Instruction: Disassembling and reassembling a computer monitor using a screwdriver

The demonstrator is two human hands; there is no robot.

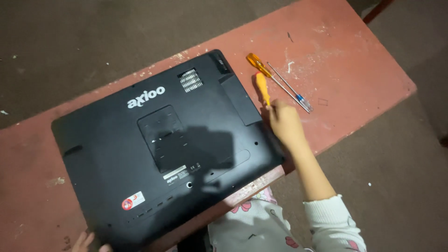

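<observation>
Head view: right hand [285, 122] grasping orange screwdriver [262, 87] beside black monitor back [158, 149]; left hand [86, 242] barely visible, grip unclear.

Monitor [163, 144] lies face down on the table [354, 60]. Beyond the right hand's fingers [275, 109], two screwdrivers [263, 86] lie beside the monitor's edge.

Three screwdrivers are counted — two with orange handles [255, 60] [262, 87] and one slim, blue-tipped [290, 87]. One black flat-backed monitor [158, 144] is seen on one red table [354, 60]. Two hands are shown — the right hand [285, 124] and left hand [84, 241].
</observation>
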